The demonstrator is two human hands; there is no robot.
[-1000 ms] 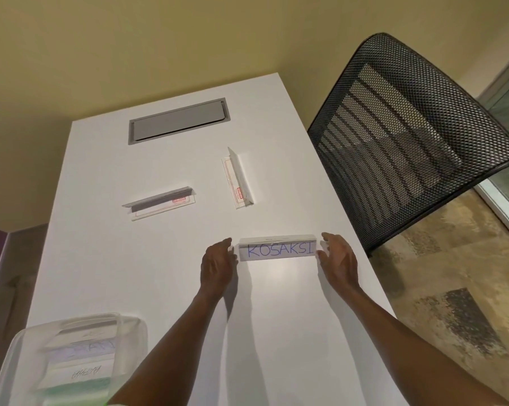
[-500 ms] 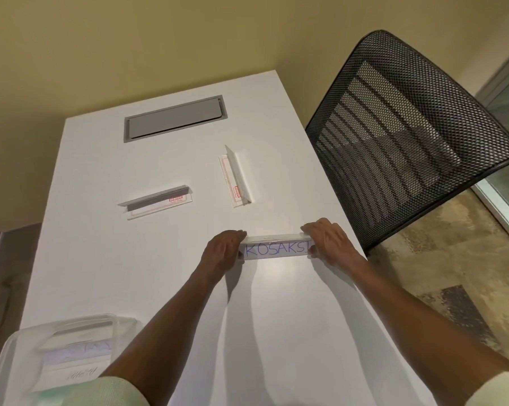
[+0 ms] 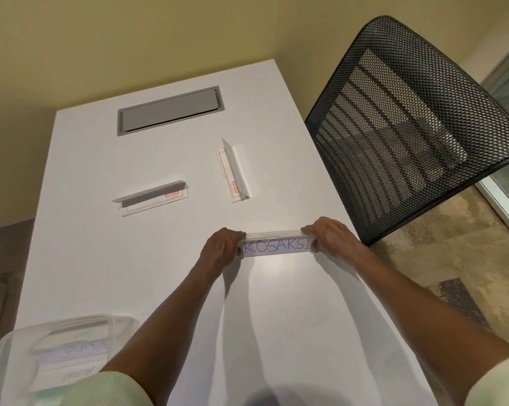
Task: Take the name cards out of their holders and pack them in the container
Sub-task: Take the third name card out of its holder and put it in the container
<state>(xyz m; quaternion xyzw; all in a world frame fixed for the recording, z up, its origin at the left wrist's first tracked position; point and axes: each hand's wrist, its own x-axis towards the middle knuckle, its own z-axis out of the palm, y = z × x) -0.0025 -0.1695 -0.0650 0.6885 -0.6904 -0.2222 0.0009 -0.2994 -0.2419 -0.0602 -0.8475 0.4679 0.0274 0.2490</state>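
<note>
A clear acrylic holder [image 3: 276, 244] with a white name card reading KOSAKSI stands on the white table [image 3: 101, 259]. My left hand [image 3: 222, 247] grips its left end and my right hand [image 3: 331, 235] grips its right end. Two more clear holders lie further back with no name showing: one [image 3: 152, 197] at centre left, one [image 3: 234, 171] turned lengthwise beyond my hands. A translucent plastic container [image 3: 42, 358] sits at the near left corner with name cards inside, partly hidden by my left sleeve.
A grey cable flap [image 3: 169, 109] is set into the far part of the table. A black mesh chair [image 3: 408, 127] stands close against the table's right edge. Patterned floor lies to the right, a yellow wall behind.
Both hands moved inward from beside the KOSAKSI holder and closed on its two ends. The camera view shifted slightly.
</note>
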